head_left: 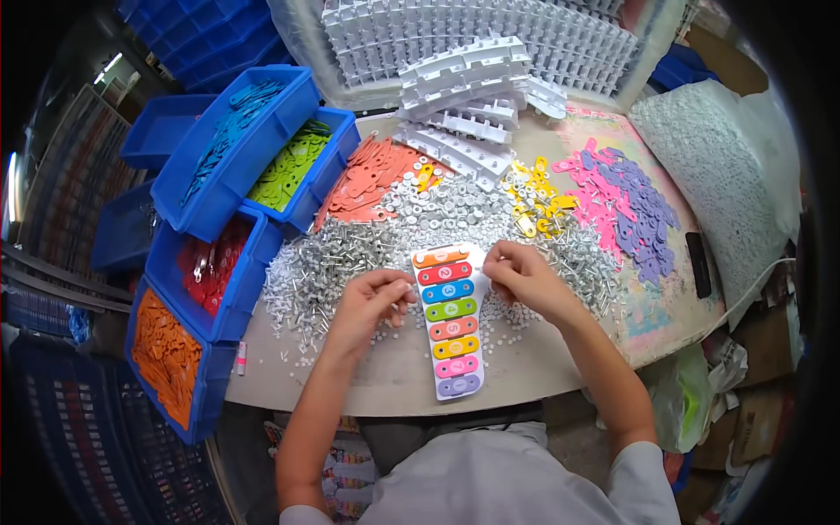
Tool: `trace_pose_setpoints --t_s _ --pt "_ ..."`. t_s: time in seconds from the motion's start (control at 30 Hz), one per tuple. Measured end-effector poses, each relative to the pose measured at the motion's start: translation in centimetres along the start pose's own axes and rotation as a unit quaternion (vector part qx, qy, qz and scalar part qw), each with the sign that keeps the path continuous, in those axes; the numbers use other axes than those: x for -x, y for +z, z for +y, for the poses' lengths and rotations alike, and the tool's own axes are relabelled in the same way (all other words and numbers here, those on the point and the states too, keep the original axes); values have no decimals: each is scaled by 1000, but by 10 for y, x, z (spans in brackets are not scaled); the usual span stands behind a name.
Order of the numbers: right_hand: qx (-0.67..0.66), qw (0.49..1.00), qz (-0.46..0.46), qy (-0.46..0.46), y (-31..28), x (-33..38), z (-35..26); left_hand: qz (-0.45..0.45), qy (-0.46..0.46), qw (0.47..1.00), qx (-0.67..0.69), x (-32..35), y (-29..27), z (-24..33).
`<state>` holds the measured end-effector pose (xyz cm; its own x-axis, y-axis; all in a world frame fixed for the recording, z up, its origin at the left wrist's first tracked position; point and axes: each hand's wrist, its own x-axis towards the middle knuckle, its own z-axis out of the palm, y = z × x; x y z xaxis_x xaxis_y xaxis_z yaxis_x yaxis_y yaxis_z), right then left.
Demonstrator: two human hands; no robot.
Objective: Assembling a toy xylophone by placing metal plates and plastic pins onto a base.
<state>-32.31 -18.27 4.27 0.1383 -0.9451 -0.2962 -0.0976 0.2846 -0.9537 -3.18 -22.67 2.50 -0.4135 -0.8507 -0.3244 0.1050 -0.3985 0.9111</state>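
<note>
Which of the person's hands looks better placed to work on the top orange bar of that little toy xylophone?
Probably the right hand: its fingertips sit by the upper right corner of the toy xylophone, next to the orange bar. The left hand is pinched lower, beside the blue bar.

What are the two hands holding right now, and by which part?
Both hands are at the toy xylophone: left hand touching its left edge, right hand pinching its top right corner. Whether fingers hold small parts cannot be told.
</note>
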Motion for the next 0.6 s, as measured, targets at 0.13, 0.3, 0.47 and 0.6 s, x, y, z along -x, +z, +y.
trace_pose_setpoints --t_s 0.13,0.3,0.47,0.6 --pt "-27 999 -20 27 8 -18 8 -35 -6 999 5 -20 2 -13" --pt "15 1000 -5 17 11 -26 15 -22 -18 1000 5 -31 7 -14" --pt "40 999 4 32 11 -27 9 -32 -21 999 -34 -38 8 -12" --pt "128 991 3 46 7 -27 -10 -28 -20 998 -50 -37 12 -10"
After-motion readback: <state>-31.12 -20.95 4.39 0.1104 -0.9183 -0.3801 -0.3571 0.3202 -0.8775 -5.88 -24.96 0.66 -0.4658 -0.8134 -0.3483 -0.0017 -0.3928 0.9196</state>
